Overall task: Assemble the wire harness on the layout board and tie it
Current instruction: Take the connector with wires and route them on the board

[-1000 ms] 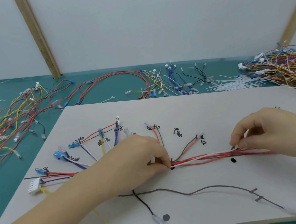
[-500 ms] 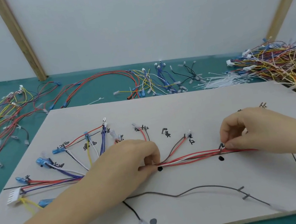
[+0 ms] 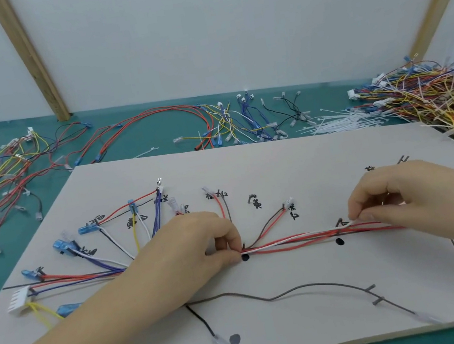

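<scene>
Wire harness (image 3: 290, 243) lies mid-frame across the layout board (image 3: 307, 159). My left hand (image 3: 191, 254) pinches the bundle at a black dot; right hand (image 3: 396, 195) pinches a white wire just right of it. Wires look light, limp and springy, so I'd grip the trunk, not the connectors. Handwritten marks on the board are not readable.

head view — close, angled down over layout board (image 3: 292, 161)
</scene>
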